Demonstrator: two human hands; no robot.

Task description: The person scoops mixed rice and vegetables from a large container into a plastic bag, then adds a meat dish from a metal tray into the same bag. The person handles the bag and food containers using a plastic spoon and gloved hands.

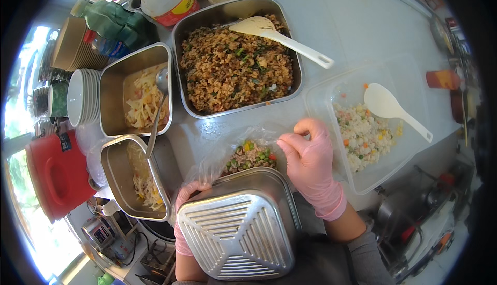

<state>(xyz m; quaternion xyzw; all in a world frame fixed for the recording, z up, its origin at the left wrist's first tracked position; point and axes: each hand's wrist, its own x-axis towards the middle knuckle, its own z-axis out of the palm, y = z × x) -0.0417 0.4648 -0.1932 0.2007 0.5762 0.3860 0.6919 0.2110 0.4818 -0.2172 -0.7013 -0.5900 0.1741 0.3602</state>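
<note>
My left hand [185, 207], in a pink glove, grips the left side of a stainless steel pan [237, 232], tipped so its ribbed underside faces me. The pan hides most of that hand's fingers. With thumb and forefinger, my right hand [310, 164], also gloved in pink, pinches the edge of a clear plastic bag [211, 160]. The bag's left side reaches the left thumb. Just past the pan's far rim lies a mix of peas, minced meat and diced peppers [252, 156]; I cannot tell how much of it is inside the bag.
Fried rice fills a large steel tray [176, 52] with a white rice paddle [295, 46]. Steel pans [112, 110] [112, 191] of shredded food stand left, a ladle [157, 118] across them. A plastic tub [411, 160] of rice sits right. Stacked bowls [79, 96] and bottles [112, 22] line the left.
</note>
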